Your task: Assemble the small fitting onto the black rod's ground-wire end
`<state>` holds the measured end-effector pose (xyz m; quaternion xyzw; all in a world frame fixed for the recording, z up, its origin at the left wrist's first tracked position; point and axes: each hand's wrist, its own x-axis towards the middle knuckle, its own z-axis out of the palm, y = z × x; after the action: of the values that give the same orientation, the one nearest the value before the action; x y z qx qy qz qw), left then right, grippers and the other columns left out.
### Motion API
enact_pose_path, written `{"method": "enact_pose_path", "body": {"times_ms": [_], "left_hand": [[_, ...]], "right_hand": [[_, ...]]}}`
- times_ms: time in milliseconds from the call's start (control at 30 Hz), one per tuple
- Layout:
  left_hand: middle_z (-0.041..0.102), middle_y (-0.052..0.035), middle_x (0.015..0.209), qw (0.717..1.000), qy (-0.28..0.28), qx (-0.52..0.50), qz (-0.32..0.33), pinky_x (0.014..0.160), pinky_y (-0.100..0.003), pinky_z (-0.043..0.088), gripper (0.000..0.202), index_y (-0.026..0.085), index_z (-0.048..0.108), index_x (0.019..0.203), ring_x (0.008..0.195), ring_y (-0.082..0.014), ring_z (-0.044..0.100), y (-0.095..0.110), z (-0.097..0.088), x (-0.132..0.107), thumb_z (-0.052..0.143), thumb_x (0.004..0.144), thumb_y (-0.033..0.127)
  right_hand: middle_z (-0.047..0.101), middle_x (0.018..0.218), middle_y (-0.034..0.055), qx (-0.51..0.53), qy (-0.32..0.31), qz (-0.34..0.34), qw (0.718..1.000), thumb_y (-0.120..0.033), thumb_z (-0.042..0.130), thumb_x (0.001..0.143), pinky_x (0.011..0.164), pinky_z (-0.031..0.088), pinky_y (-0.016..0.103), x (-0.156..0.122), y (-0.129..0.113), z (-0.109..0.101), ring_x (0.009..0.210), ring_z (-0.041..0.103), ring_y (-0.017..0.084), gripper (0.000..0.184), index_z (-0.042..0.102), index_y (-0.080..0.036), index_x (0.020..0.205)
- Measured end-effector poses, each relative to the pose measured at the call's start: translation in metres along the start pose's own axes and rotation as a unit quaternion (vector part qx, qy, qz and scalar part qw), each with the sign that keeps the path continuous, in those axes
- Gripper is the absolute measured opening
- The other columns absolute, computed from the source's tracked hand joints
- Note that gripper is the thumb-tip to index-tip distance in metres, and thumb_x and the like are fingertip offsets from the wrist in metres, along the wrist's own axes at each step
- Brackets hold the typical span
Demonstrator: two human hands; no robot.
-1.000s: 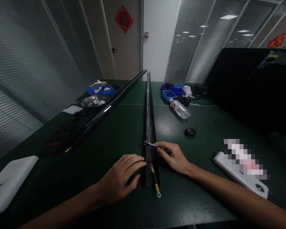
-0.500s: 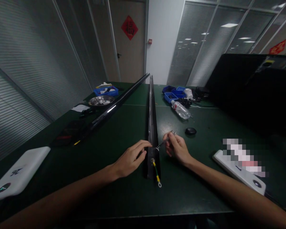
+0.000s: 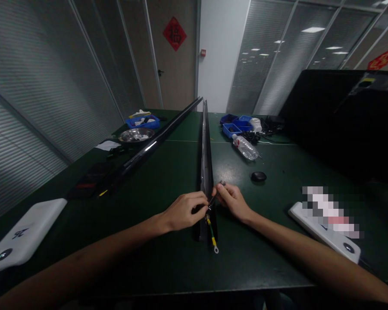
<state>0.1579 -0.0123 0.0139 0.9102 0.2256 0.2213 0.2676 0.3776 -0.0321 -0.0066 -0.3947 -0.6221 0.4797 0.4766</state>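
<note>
A long dark metal channel point(image 3: 204, 168) runs away from me along the table. At its near end a green-and-yellow earth wire point(image 3: 211, 231) is fixed by a small fastener, its ring terminal point(image 3: 216, 249) lying toward me. My right hand point(image 3: 232, 199) is closed around a wrench point(image 3: 214, 199), whose lower end reaches into the channel just above the fastener. From the left, my left hand point(image 3: 188, 210) reaches over the channel wall, thumb and fingers pinched together at the wrench's lower end. Whatever sits between those fingertips is hidden.
A second dark rail point(image 3: 148, 147) lies to the left. Beyond it are a metal bowl point(image 3: 136, 135) and a blue tray point(image 3: 144, 122). On the right are blue bins point(image 3: 232, 129), a plastic bottle point(image 3: 245, 147), a black mouse point(image 3: 258, 176) and a white device point(image 3: 326, 232). Another white device point(image 3: 26, 234) lies left.
My right hand has moved left and the wrench now slants more steeply, its lower end nearer the fastener. My left fingers have gone from stretched out to pinched at that end.
</note>
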Motion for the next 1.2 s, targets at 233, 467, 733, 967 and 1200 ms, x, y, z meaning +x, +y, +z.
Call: {"method": "enact_pose_path", "body": {"times_ms": [233,467,733,967,1200], "left_hand": [[0.064,-0.0053,0.102,1.0,-0.009,-0.008,-0.003,0.077,-0.027,0.051,0.022,0.016,0.069,0.097,0.086,-0.0155,0.063,0.002,0.0,-0.003,0.049,0.102,0.023],[0.063,-0.0051,0.103,1.0,-0.02,0.017,0.009,0.083,-0.027,0.051,0.024,0.017,0.069,0.095,0.091,-0.0162,0.064,0.003,-0.002,-0.002,0.047,0.103,0.023],[0.063,-0.0059,0.106,0.999,-0.033,0.038,0.012,0.086,-0.03,0.052,0.027,0.017,0.068,0.097,0.093,-0.0174,0.064,0.002,-0.002,-0.002,0.044,0.104,0.024],[0.063,-0.0063,0.106,0.999,-0.027,0.043,0.015,0.088,-0.031,0.052,0.028,0.017,0.069,0.1,0.094,-0.0182,0.064,0.001,0.0,-0.002,0.042,0.105,0.024],[0.064,-0.0065,0.108,0.999,-0.029,0.035,0.02,0.089,-0.031,0.052,0.026,0.017,0.067,0.101,0.098,-0.0188,0.064,0.003,-0.002,-0.001,0.042,0.104,0.022]], "right_hand": [[0.043,0.062,-0.0036,-0.031,-0.03,-0.035,0.998,-0.061,0.047,0.1,0.05,0.028,0.023,-0.002,-0.006,0.001,0.053,0.036,0.01,0.052,0.064,-0.015,0.082],[0.045,0.064,-0.0029,-0.079,-0.023,-0.054,0.995,-0.055,0.045,0.103,0.052,0.032,0.023,-0.003,-0.004,0.001,0.055,0.041,0.011,0.049,0.065,-0.016,0.083],[0.053,0.065,-0.0019,-0.17,-0.011,-0.117,0.978,-0.04,0.045,0.106,0.057,0.038,0.023,-0.009,-0.008,0.002,0.057,0.05,0.011,0.039,0.066,-0.016,0.084],[0.058,0.067,-0.0004,-0.203,0.006,-0.15,0.968,-0.035,0.046,0.105,0.058,0.04,0.024,-0.012,-0.009,0.004,0.056,0.052,0.011,0.036,0.066,-0.016,0.083],[0.06,0.066,0.0003,-0.224,0.035,-0.153,0.962,-0.036,0.047,0.105,0.057,0.042,0.024,-0.015,-0.008,0.005,0.054,0.054,0.012,0.036,0.067,-0.017,0.083]]}}
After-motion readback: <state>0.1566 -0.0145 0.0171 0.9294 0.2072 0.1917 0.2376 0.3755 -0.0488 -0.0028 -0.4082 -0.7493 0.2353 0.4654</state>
